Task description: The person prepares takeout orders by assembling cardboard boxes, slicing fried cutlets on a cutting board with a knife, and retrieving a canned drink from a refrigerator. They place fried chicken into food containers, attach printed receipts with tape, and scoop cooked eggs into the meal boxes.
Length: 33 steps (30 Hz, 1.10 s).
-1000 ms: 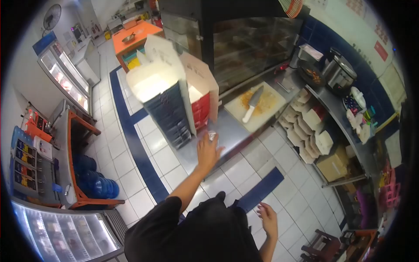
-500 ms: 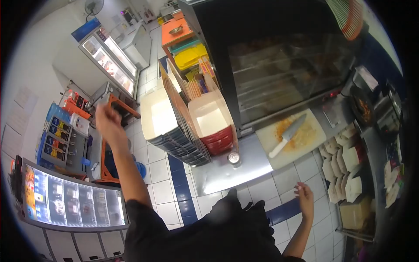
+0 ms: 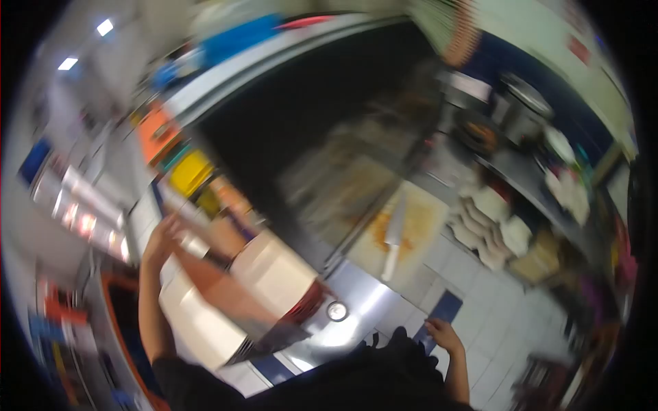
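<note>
My left hand (image 3: pixel 163 240) is raised at the far end of the stacked food boxes, close to a small white piece (image 3: pixel 194 245). Motion blurs its fingers, and I cannot tell whether they touch it. Below that hand lies one stack of white-lined boxes (image 3: pixel 199 318); a second stack (image 3: pixel 274 270), red on its outer side, stands beside it. My right hand (image 3: pixel 445 335) hangs over the floor at the lower right, fingers loosely bent, with nothing seen in it. A can (image 3: pixel 336 312) stands on the steel counter (image 3: pixel 363 288) by the red boxes.
A knife (image 3: pixel 396 229) lies on a stained cutting board (image 3: pixel 425 216) before a dark glass-fronted cabinet (image 3: pixel 267 151). Folded cartons (image 3: pixel 480 233) fill a lower shelf at right. A pan (image 3: pixel 474 130) and a pot (image 3: pixel 524 99) sit behind. A yellow bin (image 3: pixel 190 172) is at left.
The view has swung right and tilted, blurring much of the scene. My left hand has come from beside the boxes to their far end. My right hand still hangs low.
</note>
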Motion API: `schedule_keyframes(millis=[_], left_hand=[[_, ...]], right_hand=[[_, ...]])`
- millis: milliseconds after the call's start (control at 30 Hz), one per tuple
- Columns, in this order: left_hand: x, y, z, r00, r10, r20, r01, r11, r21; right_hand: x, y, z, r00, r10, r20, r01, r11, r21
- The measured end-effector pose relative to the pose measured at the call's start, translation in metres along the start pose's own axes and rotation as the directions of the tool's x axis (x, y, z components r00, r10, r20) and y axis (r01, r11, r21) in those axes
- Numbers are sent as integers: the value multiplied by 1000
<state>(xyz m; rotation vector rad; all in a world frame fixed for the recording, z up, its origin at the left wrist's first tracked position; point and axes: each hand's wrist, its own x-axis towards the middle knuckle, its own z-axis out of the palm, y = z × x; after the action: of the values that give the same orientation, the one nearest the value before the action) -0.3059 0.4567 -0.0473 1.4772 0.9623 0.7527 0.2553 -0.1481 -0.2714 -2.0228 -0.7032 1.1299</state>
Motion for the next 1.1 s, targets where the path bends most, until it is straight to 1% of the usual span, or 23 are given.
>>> schedule_keyframes(millis=[33, 67, 100, 133, 167, 200, 267, 300, 433, 500, 567, 633, 667, 700, 733, 767, 800, 833, 900, 933, 1000, 1033, 1100], left_hand=[[-1, -8, -5, 996, 91, -22, -88, 991, 99], [1, -17, -14, 981, 187, -42, -175, 963, 207], [6, -25, -22, 961, 274, -45, -250, 923, 293], [7, -34, -32, 932, 359, -45, -321, 878, 355], [5, -34, -38, 943, 326, -62, -282, 885, 371], [8, -31, -36, 962, 263, -67, -221, 904, 367], [10, -22, -37, 983, 163, -88, -122, 925, 359], [14, -18, -35, 988, 131, -87, -91, 926, 366], [22, 4, -34, 996, 50, -74, -16, 915, 403], [22, 12, -36, 996, 30, -87, 9, 907, 422], [25, 21, -40, 996, 3, -92, 37, 900, 435], [28, 28, -47, 997, 13, -80, 28, 871, 490], [32, 34, -52, 997, 50, -56, -10, 830, 557], [31, 39, -58, 979, 181, 94, -188, 626, 756], [31, 43, -64, 922, 304, 241, -344, 351, 871], [23, 49, -73, 962, 256, 99, -224, 525, 821], [17, 60, -80, 981, 181, -63, -90, 727, 680], [7, 77, -71, 977, 94, -193, 8, 881, 473], [-16, 121, -45, 937, 18, -348, 47, 983, 177], [-27, 138, -27, 877, 130, -463, -37, 978, 204], [-50, 163, 37, 691, 424, -585, -196, 889, 413], [-63, 172, 78, 568, 551, -611, -237, 821, 520], [-80, 179, 156, 404, 701, -587, -256, 703, 663]], right_hand=[[11, 33, 7, 997, -73, -22, 70, 992, -102], [5, 9, 9, 999, -41, -27, 36, 986, -164], [15, 32, 16, 998, -53, -29, 47, 983, -180], [-1, -20, 10, 997, 77, -25, -80, 967, -240], [7, -16, 10, 1000, 1, 16, 2, 976, -218], [7, -26, 10, 1000, 27, 11, -24, 980, -195], [9, -37, 12, 999, -53, -11, 49, 974, -223], [10, -41, 10, 999, -37, -34, 29, 978, -207], [12, -42, 6, 998, -54, -18, 50, 982, -183], [18, -25, 8, 997, -71, -27, 62, 969, -241], [19, -14, 7, 999, -31, -9, 29, 975, -220], [17, -10, 4, 999, 2, -45, -12, 971, -239], [18, -9, 0, 999, 4, -50, -15, 973, -230], [19, -8, -5, 998, 36, -43, -44, 976, -214], [18, -5, -3, 997, 72, -25, -75, 977, -200], [17, -3, -3, 997, 79, -15, -81, 976, -201], [20, -3, -9, 998, 56, 3, -54, 967, -250], [24, -3, -15, 999, 34, 21, -27, 955, -296], [27, -2, -32, 999, 36, 21, -28, 954, -299], [28, -8, -49, 999, 33, -2, -32, 968, -249], [43, -4, -85, 997, 16, -77, -30, 984, -174], [58, 8, -104, 997, 19, -75, -32, 984, -173], [97, 42, -147, 966, -90, -243, 37, 976, -217]])
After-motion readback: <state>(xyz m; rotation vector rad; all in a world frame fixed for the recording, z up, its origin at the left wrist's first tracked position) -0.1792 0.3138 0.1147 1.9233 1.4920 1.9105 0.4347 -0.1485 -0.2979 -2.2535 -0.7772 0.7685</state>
